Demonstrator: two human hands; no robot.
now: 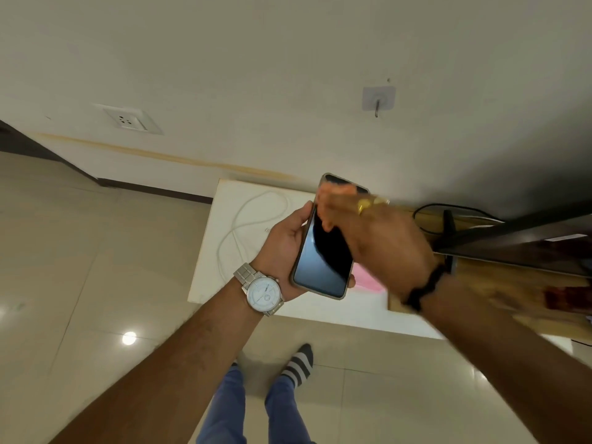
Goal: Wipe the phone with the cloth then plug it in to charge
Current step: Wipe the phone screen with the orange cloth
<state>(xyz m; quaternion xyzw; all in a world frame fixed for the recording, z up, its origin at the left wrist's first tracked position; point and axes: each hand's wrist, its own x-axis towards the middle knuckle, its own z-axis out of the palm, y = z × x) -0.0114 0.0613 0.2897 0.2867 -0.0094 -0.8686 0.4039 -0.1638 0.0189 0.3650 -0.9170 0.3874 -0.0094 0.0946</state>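
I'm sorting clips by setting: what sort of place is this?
Probably a room in a home or small office: tiled floor, a wall socket, an adhesive wall hook, and a low white table with a charging cable.

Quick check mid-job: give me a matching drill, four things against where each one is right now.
Things:
1. phone
2. white cable
3. wall socket
4. pink cloth

Places:
A. on the wall, upper left
B. held in the left hand
C. on the white table, partly hidden behind the phone
D. looped on the white table, left of the phone

Pairs: 1-B, 2-D, 3-A, 4-C
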